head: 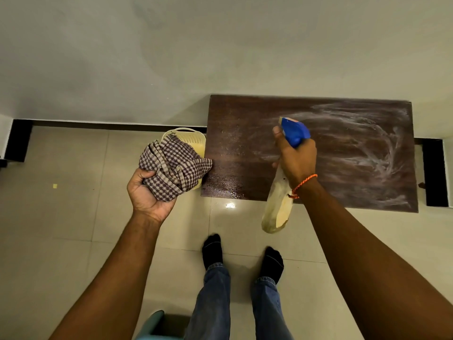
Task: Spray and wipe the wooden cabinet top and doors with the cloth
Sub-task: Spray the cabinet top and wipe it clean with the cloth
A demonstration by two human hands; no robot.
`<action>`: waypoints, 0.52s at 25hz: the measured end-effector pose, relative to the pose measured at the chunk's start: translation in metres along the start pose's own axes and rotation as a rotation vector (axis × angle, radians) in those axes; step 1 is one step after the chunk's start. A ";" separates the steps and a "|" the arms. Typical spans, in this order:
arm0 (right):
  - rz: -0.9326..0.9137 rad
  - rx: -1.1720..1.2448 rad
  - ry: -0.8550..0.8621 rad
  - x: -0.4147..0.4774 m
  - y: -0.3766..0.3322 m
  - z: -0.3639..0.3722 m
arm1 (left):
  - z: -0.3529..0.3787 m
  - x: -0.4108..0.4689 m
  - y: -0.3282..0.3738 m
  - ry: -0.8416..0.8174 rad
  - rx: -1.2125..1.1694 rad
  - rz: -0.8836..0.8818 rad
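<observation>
The dark wooden cabinet top (245, 123) lies below me against the wall, wet with droplets on its left half and streaked with white smears on its right half. My right hand (297, 160) grips a spray bottle (278, 209) with a blue trigger head (295, 131), held over the middle of the top with the nozzle aimed at the far side. My left hand (147, 192) holds a bunched purple-and-beige checked cloth (171, 165) just left of the cabinet's front left corner. The cabinet doors are hidden from this angle.
A cream perforated plastic basket (193, 138) stands on the tiled floor against the cabinet's left side, partly behind the cloth. My feet in black socks (213, 249) stand in front of the cabinet. A teal object (152, 325) sits at the bottom edge.
</observation>
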State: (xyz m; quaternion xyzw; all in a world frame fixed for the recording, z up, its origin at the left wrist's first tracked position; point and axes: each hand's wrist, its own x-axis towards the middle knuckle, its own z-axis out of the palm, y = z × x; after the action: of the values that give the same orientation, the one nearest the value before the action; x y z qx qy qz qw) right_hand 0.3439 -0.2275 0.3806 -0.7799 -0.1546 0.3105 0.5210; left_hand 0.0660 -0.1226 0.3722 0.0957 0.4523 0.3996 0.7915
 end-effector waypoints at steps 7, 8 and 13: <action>0.111 -0.059 -0.137 -0.053 0.055 -0.008 | 0.000 0.004 -0.001 0.019 0.014 0.011; 0.134 -0.060 -0.179 -0.065 0.067 -0.010 | 0.000 0.005 -0.002 0.014 0.016 0.018; 0.210 -0.065 -0.233 -0.105 0.105 -0.016 | -0.001 0.011 -0.004 0.018 0.061 0.032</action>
State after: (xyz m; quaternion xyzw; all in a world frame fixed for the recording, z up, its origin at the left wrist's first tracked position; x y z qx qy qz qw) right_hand 0.2657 -0.3412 0.3238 -0.7671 -0.1414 0.4464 0.4385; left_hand 0.0700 -0.1182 0.3623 0.1234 0.4699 0.3993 0.7775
